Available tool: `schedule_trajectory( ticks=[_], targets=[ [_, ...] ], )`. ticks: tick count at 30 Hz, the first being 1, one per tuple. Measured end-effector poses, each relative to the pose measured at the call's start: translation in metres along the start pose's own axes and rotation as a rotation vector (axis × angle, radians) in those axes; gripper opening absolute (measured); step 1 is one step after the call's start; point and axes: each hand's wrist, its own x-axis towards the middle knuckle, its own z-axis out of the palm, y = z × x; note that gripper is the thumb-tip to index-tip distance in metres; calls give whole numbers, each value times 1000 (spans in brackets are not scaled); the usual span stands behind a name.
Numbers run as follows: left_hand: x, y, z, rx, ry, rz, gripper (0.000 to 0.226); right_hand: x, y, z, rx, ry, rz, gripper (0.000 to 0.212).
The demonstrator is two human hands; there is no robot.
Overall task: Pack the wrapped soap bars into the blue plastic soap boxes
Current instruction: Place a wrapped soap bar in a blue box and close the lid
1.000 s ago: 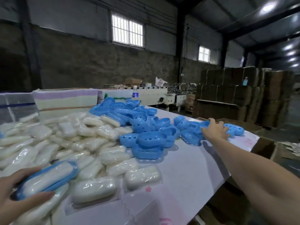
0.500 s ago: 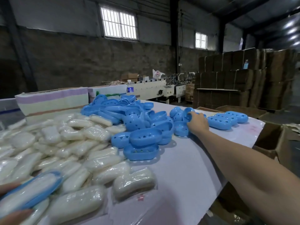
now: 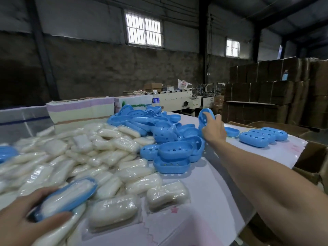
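My left hand (image 3: 23, 217) grips a blue soap box half (image 3: 71, 197) at the bottom left, with a white wrapped soap bar lying in it. My right hand (image 3: 213, 129), stretched far out, holds up a perforated blue soap box lid (image 3: 205, 117) above the pile of blue box halves (image 3: 166, 132). A large heap of wrapped soap bars (image 3: 92, 157) covers the left of the table. Closed blue soap boxes (image 3: 262, 136) lie at the far right of the table.
The table is covered with white paper (image 3: 204, 201). Open cardboard boxes (image 3: 312, 157) stand at its right edge. Striped flat stacks (image 3: 79, 110) and a water bottle (image 3: 155, 99) stand behind the piles. Machinery and stacked cartons (image 3: 275, 91) fill the background.
My right hand has picked a blue lid out of the far pile and lifted it off the table. My left hand still holds the filled box half, now further into view.
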Motion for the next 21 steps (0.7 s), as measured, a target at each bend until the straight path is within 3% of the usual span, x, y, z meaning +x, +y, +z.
schedule_trajectory(
  ticks=[2, 6, 11, 16, 21],
  targets=[
    [-11, 21, -4, -64, -41, 9, 89, -4, -21, -9, 12, 24, -83, 74],
    [-20, 65, -16, -42, 123, -26, 90, -27, -83, -15, 83, 44, -272, 92],
    [-37, 103, -23, -135, 126, -6, 64, -92, -175, -14, 520, -133, -381, 74],
    [-43, 110, -25, -171, 134, -59, 56, -177, -246, -7, 759, -399, -657, 59],
    [-43, 107, -32, -349, 265, -137, 62, -228, -260, 5, 996, -541, -633, 46]
  ],
)
